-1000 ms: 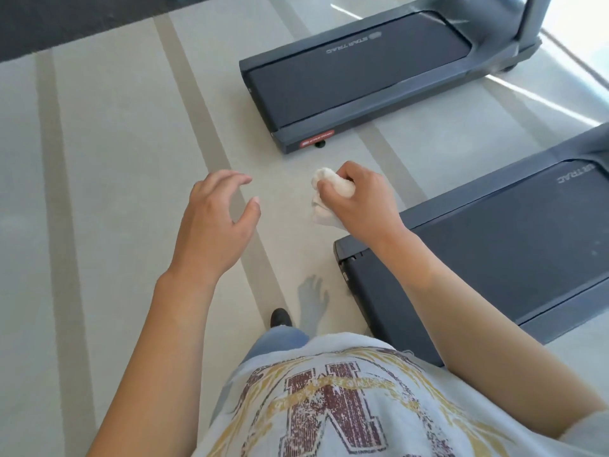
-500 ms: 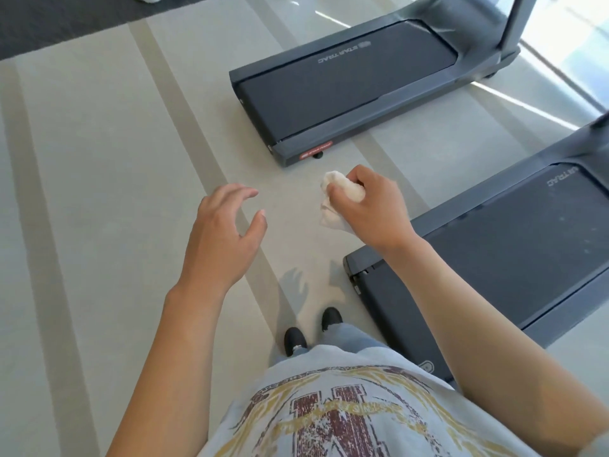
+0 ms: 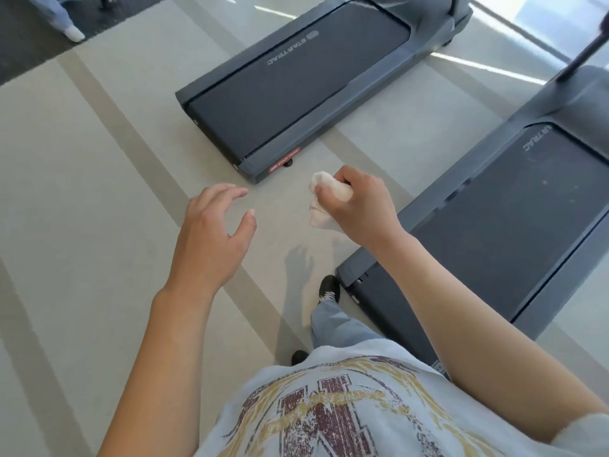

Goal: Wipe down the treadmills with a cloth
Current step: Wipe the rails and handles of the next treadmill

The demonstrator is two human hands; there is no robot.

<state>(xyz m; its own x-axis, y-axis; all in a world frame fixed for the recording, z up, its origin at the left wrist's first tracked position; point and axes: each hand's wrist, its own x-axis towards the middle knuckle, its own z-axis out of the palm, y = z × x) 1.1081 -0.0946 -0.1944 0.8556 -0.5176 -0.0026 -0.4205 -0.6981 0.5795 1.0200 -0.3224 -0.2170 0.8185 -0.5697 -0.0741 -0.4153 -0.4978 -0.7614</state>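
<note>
My right hand (image 3: 357, 206) grips a crumpled white cloth (image 3: 324, 201) in the air, above the floor between two dark grey treadmills. One treadmill (image 3: 296, 87) lies ahead, its rear end closest to me. The other treadmill (image 3: 514, 219) is on my right, its rear corner just under my right forearm. My left hand (image 3: 214, 229) hangs in the air to the left with its fingers spread and loosely bent, holding nothing. Neither hand touches a treadmill.
Pale floor (image 3: 82, 192) with darker stripes spreads to the left and front. My feet (image 3: 329, 288) stand beside the right treadmill's rear corner. Another person's legs and white shoe (image 3: 71, 31) are at the top left, on a dark mat.
I have stepped forward: both treadmills sit closer and lower in view, and a foot has moved ahead. Both hands keep their pose, the cloth still in my right hand.
</note>
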